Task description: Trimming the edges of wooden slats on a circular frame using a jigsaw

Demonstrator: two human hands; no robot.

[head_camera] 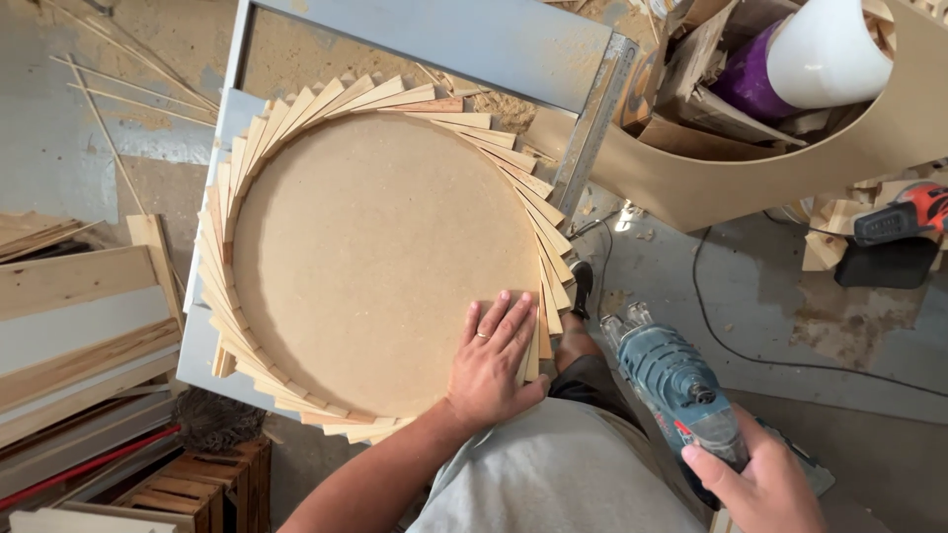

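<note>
A round fibreboard disc point(375, 247) lies on a grey stand, ringed by several thin overlapping wooden slats point(222, 286) fanned around its edge. My left hand point(489, 360) rests flat on the disc's lower right rim, fingers spread, pressing on the slats there. My right hand point(755, 484) holds a blue-grey power tool point(671, 385) by its body, off the disc's right side and above the floor, its front end pointing up toward the disc's edge.
Wooden planks and boards point(79, 336) are stacked at the left. A curved fibreboard form point(790, 158) with scraps, a white roll and a purple object stands at the upper right. A red-black drill point(904, 222) and a black cable point(780, 360) lie on the dusty floor.
</note>
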